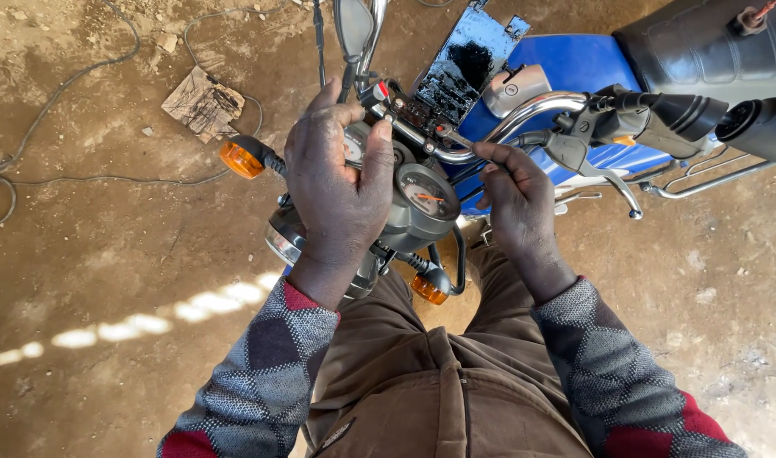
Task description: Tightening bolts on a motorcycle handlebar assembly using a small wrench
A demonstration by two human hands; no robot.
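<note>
I stand over the front of a blue motorcycle [574, 64]. My left hand [337, 182] lies spread over its instrument cluster [426, 199], fingers gripping the left gauge and the handlebar clamp area. My right hand [517, 199] pinches a thin metal tool [452, 136] whose tip reaches the clamp bolts at the middle of the chrome handlebar [532, 108]. The round gauge with an orange needle shows between my hands. The headlight [282, 237] is partly hidden beneath my left wrist.
Orange turn signals [239, 159] stick out left and below. A black right grip and brake lever [608, 165] extend right. A mirror stem [358, 34] rises at top. Cables [57, 89] and a wood scrap [203, 103] lie on the dirt floor at left.
</note>
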